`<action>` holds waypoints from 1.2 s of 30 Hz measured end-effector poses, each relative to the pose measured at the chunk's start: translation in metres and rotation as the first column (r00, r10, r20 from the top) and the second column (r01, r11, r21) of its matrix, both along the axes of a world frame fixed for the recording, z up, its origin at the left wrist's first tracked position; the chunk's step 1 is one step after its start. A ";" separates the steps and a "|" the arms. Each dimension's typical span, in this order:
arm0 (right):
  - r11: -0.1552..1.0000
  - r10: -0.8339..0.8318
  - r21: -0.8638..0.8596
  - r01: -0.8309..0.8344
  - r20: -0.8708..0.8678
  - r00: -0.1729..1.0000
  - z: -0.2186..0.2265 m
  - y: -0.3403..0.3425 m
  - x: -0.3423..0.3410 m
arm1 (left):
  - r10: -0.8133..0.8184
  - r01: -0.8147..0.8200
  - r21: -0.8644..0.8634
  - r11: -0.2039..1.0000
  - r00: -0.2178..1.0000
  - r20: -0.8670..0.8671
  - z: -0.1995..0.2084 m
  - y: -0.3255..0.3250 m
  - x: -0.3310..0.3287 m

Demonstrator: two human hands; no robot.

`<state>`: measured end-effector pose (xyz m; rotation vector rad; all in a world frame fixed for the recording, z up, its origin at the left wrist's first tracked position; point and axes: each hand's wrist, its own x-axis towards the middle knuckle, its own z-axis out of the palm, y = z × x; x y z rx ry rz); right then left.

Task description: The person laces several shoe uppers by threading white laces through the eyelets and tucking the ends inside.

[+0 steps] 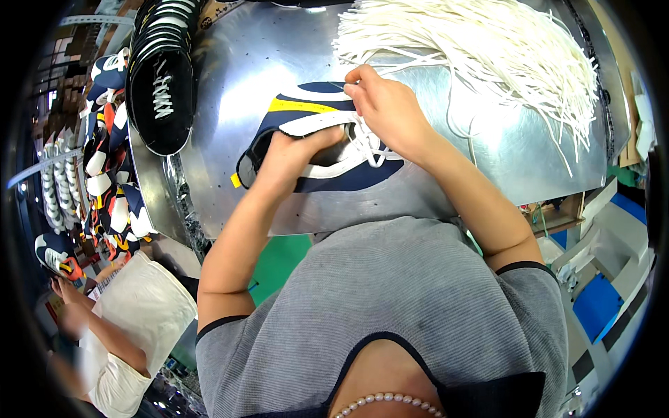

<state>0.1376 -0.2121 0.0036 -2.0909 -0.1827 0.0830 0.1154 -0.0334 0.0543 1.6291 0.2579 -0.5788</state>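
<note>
My left grip point(287, 159) holds the shoe point(312, 124) at its opening; my right grip point(383, 108) curls beside the white lacing point(364, 145), pinching or not I cannot tell. Curved, navy-and-white, yellow-banded, the shoe lies on the shiny metal worktop point(432, 191), near limp, stringy cords point(481, 56).

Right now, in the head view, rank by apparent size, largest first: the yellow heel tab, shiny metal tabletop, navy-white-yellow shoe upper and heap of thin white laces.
1. Shiny metal tabletop
2. Heap of thin white laces
3. Navy-white-yellow shoe upper
4. Yellow heel tab, smallest by far
</note>
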 end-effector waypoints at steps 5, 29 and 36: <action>0.998 -0.063 -0.020 0.062 -0.027 0.998 -0.009 -0.003 0.005 | 0.185 -0.167 -0.632 0.757 0.982 -0.037 0.064 0.070 -0.031; 0.932 0.076 0.363 -0.018 -0.146 0.986 0.003 -0.009 -0.101 | -0.460 -0.333 0.680 0.653 0.538 0.706 -0.030 -0.007 -0.061; 0.955 0.073 0.295 -0.021 -0.166 0.983 0.001 -0.007 -0.092 | -0.380 -0.226 0.675 0.702 0.682 0.625 -0.020 -0.002 -0.057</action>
